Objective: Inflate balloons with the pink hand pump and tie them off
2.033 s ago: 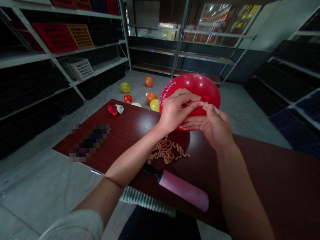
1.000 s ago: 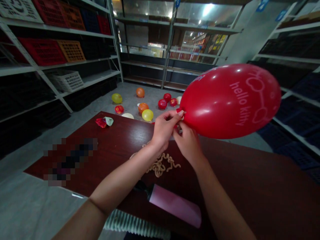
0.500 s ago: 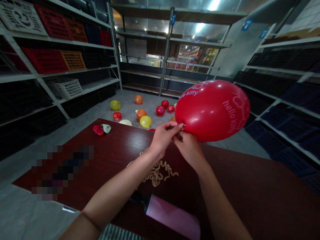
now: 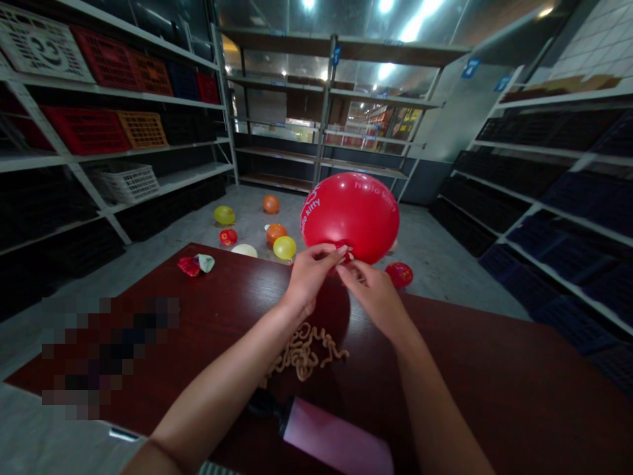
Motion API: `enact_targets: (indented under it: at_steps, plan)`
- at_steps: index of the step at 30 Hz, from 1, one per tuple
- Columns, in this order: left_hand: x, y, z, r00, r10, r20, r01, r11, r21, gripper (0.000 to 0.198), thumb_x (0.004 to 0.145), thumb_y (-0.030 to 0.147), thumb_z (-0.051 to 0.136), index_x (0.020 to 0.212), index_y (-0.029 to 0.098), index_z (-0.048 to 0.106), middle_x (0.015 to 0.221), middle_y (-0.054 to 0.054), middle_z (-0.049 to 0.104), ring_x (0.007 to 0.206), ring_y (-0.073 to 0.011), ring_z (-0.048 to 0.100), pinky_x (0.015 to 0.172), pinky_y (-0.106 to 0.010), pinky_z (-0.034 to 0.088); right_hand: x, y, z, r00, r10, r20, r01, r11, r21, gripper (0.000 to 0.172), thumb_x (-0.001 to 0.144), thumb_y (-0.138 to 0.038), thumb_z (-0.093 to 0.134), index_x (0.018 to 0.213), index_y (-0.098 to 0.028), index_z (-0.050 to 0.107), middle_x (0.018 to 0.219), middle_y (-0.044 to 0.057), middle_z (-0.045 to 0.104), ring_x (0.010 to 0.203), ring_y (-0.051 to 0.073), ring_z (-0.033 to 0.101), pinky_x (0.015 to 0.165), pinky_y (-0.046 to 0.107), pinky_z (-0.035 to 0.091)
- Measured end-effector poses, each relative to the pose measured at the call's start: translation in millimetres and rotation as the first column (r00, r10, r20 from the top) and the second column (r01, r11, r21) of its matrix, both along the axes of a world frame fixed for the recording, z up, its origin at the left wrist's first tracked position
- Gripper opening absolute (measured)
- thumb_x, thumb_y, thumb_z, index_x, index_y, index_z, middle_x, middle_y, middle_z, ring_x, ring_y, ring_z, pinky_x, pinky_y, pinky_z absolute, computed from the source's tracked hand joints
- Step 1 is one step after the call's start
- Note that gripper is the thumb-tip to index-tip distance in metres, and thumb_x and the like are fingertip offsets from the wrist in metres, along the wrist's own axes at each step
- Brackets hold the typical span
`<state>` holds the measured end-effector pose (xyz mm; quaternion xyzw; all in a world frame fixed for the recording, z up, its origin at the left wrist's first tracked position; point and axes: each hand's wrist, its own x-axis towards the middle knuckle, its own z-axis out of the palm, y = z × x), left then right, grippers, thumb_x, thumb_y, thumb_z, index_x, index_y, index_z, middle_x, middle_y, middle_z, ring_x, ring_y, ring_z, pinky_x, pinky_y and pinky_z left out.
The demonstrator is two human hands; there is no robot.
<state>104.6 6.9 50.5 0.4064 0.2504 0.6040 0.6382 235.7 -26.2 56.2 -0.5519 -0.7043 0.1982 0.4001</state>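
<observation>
A blown-up red balloon (image 4: 352,214) with white "hello kitty" lettering floats above the far edge of the dark red table (image 4: 494,369). My left hand (image 4: 309,274) pinches its neck from the left, fingers closed. My right hand (image 4: 373,297) pinches the same neck from the right, fingers pressed together. Below my hands lies a pile of tan rubber bands (image 4: 301,349). A pink hand pump (image 4: 331,439) lies near the table's front edge.
Two flat balloons, red and pale (image 4: 195,264), lie at the table's far left corner. Several inflated balloons (image 4: 284,247) are scattered on the grey floor beyond. Metal shelves with plastic crates (image 4: 106,128) line both sides.
The balloon has swung from my right to straight ahead and lower, its neck still pinched by both hands. My view has tilted up and the hands sit nearer the table's far edge.
</observation>
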Motion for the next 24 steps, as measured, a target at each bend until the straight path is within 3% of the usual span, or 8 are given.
enact_targets:
  at_steps: [6, 10, 13, 15, 17, 20, 22, 24]
  plan:
    - [1.4, -8.1, 5.6, 0.998, 0.008, -0.065, -0.007, 1.000, 0.012, 0.020, 0.068, 0.030, 0.084, 0.072, 0.013, 0.075, 0.072, -0.004, 0.069, 0.063, -0.0104, 0.058, 0.065, -0.023, 0.047, -16.1, -4.3, -1.8, 0.945, -0.174, 0.278, 0.167, 0.985, 0.049, 0.028, 0.091, -0.042, 0.051, 0.091, -0.020, 0.068, 0.082, 0.008, 0.072, 0.075, 0.023, 0.066, 0.066, 0.031, 0.039]
    - [1.1, -9.0, 6.0, 0.993, 0.052, -0.106, -0.047, 0.998, 0.045, 0.017, 0.068, 0.027, 0.084, 0.074, 0.013, 0.076, 0.075, -0.004, 0.071, 0.067, -0.0112, 0.059, 0.067, -0.023, 0.046, -14.3, 0.0, -6.4, 0.954, -0.130, 0.269, 0.132, 0.991, 0.011, 0.026, 0.093, -0.032, 0.044, 0.094, -0.021, 0.067, 0.090, 0.010, 0.073, 0.081, 0.023, 0.067, 0.069, 0.031, 0.041]
    - [-2.0, -4.1, 4.4, 0.987, 0.058, -0.150, -0.052, 0.998, 0.043, 0.018, 0.069, 0.030, 0.083, 0.074, 0.014, 0.076, 0.073, -0.003, 0.069, 0.063, -0.0106, 0.056, 0.062, -0.023, 0.043, -5.1, 2.7, -7.8, 0.992, 0.045, 0.115, -0.039, 0.998, -0.052, 0.028, 0.095, -0.037, 0.042, 0.086, -0.021, 0.063, 0.084, 0.007, 0.070, 0.078, 0.020, 0.065, 0.071, 0.030, 0.042]
    - [-5.3, 1.1, 3.0, 0.984, 0.079, -0.163, -0.068, 0.995, 0.069, 0.018, 0.071, 0.031, 0.082, 0.074, 0.014, 0.075, 0.074, -0.003, 0.069, 0.065, -0.0108, 0.056, 0.065, -0.023, 0.043, 3.2, 2.3, -4.7, 0.977, 0.204, -0.057, -0.209, 0.971, -0.115, 0.035, 0.095, -0.045, 0.042, 0.079, -0.020, 0.061, 0.077, 0.005, 0.068, 0.074, 0.017, 0.063, 0.071, 0.030, 0.044]
    - [-8.2, 5.9, 1.5, 0.986, 0.060, -0.153, -0.046, 0.994, 0.095, 0.018, 0.073, 0.031, 0.081, 0.075, 0.015, 0.074, 0.079, -0.003, 0.071, 0.072, -0.0121, 0.059, 0.072, -0.024, 0.044, 11.5, 0.9, 1.3, 0.901, 0.308, -0.305, -0.364, 0.920, -0.148, 0.042, 0.094, -0.054, 0.043, 0.072, -0.020, 0.057, 0.070, 0.002, 0.064, 0.068, 0.016, 0.061, 0.069, 0.030, 0.046]
    - [-11.0, 8.0, 0.6, 0.974, 0.057, -0.220, -0.006, 0.975, 0.224, 0.018, 0.080, 0.033, 0.075, 0.083, 0.016, 0.073, 0.088, -0.005, 0.072, 0.081, -0.0159, 0.063, 0.080, -0.029, 0.046, 20.8, 1.5, 9.5, 0.703, 0.251, -0.666, -0.430, 0.895, -0.116, 0.046, 0.087, -0.060, 0.055, 0.062, -0.022, 0.046, 0.056, -0.003, 0.051, 0.054, 0.013, 0.052, 0.058, 0.029, 0.045]
    - [-12.5, 4.4, 1.9, 0.894, 0.243, -0.376, -0.029, 0.870, 0.492, 0.013, 0.086, 0.029, 0.069, 0.088, 0.016, 0.072, 0.095, -0.007, 0.072, 0.090, -0.0192, 0.063, 0.085, -0.033, 0.046, 23.6, 5.7, 10.3, 0.595, 0.173, -0.785, -0.420, 0.899, -0.120, 0.049, 0.079, -0.060, 0.066, 0.058, -0.023, 0.041, 0.049, -0.006, 0.040, 0.046, 0.010, 0.043, 0.051, 0.027, 0.042]
    - [-14.2, -2.4, 4.8, 0.688, 0.513, -0.513, 0.099, 0.634, 0.767, 0.012, 0.092, 0.023, 0.061, 0.093, 0.017, 0.071, 0.105, -0.008, 0.071, 0.097, -0.0218, 0.061, 0.089, -0.037, 0.044, 24.1, 12.1, 6.0, 0.556, 0.097, -0.825, -0.397, 0.904, -0.161, 0.051, 0.071, -0.060, 0.072, 0.057, -0.023, 0.040, 0.046, -0.009, 0.032, 0.042, 0.008, 0.034, 0.046, 0.024, 0.039]
